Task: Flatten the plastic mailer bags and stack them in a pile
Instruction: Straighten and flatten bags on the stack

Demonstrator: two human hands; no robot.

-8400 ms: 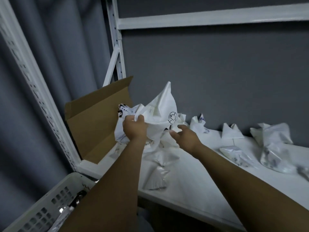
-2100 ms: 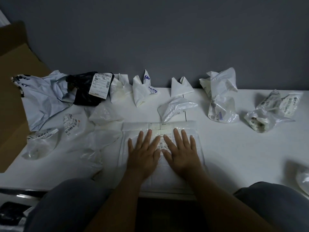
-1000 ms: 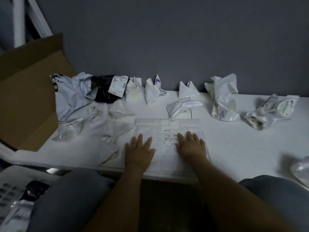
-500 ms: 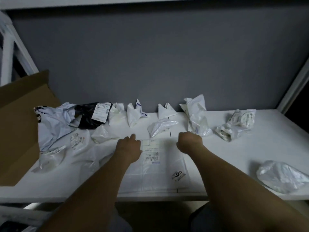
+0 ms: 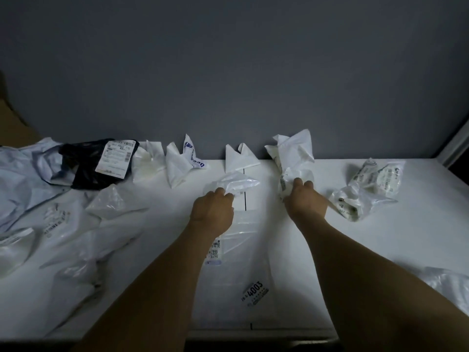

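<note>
A flattened clear mailer bag (image 5: 243, 273) with a "4003" sticker lies on the white shelf (image 5: 396, 240) in front of me. My left hand (image 5: 213, 208) reaches past its far edge and grips a small crumpled clear bag (image 5: 236, 184). My right hand (image 5: 304, 201) grips the lower end of a tall crumpled white bag (image 5: 294, 158) standing near the wall. Several more crumpled bags lie along the back and to the left.
A black bag with a shipping label (image 5: 101, 163) and a large pale bag (image 5: 22, 174) lie at the back left, beside a cardboard box (image 5: 12, 128). More crumpled bags sit at right (image 5: 368, 189) and near the right front edge (image 5: 451, 285). A grey wall backs the shelf.
Both hands left the flattened bag and reached forward. The left now grips the small clear bag, the right grips the tall white bag. The camera moved closer.
</note>
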